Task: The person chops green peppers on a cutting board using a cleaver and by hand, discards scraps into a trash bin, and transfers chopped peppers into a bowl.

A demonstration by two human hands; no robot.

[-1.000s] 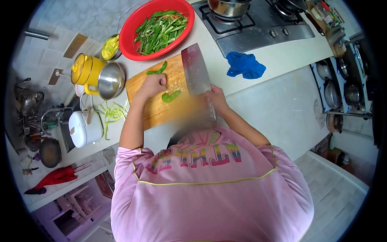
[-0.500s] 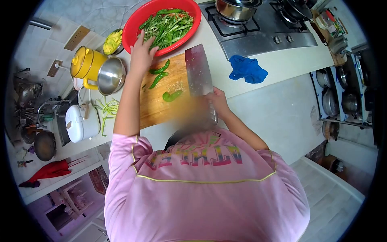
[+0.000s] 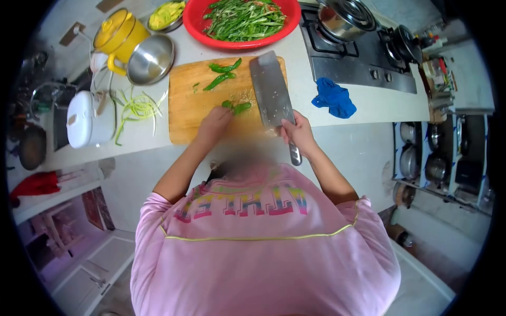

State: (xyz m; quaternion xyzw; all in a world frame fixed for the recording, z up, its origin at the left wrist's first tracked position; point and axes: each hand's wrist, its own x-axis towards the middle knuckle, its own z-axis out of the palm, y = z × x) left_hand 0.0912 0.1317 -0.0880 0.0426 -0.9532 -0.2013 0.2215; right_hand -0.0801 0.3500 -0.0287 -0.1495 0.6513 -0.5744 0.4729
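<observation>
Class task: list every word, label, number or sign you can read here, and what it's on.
"ATHLE", seen upside down, on the pink top; its remaining lettering is unclear.
Cleaver: no readable text.
Stove: any markings are too small to read.

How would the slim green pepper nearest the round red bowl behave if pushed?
That slim, curved green pepper would likely rock rather than roll far, given its bend. Its slender body suggests little weight, and its glossy skin might feel slippery.

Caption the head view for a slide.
Right hand grips broad metal cleaver; left hand at slender green pepper on rectangular wooden board.
</observation>
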